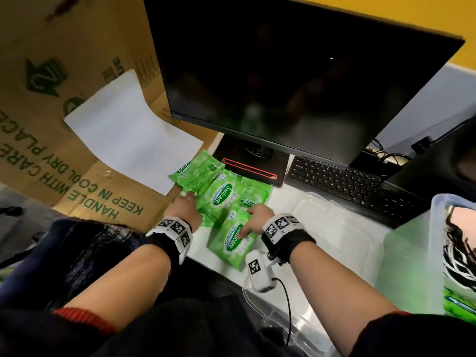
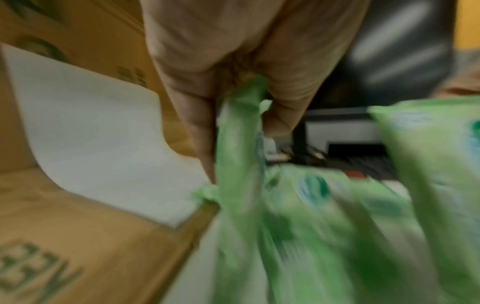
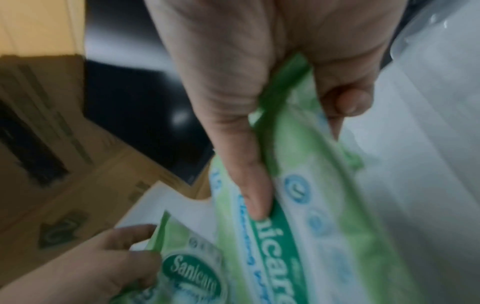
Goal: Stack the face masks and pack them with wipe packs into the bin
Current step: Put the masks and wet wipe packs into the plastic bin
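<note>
Several green Sanicare wipe packs [image 1: 221,194] lie heaped on the white desk in front of the monitor stand. My left hand [image 1: 189,199] pinches one pack by its edge [image 2: 239,131], thumb on one side and fingers on the other. My right hand [image 1: 251,220] grips the nearest pack [image 1: 233,238], thumb on its printed face [image 3: 298,216] and fingers beneath. In the right wrist view, my left hand [image 3: 109,253] holds its pack [image 3: 192,265] at the lower left. A translucent bin [image 1: 435,210] stands at the far right. I cannot make out any face masks.
A clear shallow plastic container [image 1: 334,222] sits right of the packs. A black monitor [image 1: 283,73] and keyboard [image 1: 340,181] fill the back. A large cardboard box [image 1: 51,99] with a white sheet [image 1: 128,130] stands on the left. A cable [image 1: 286,305] hangs from my right wrist.
</note>
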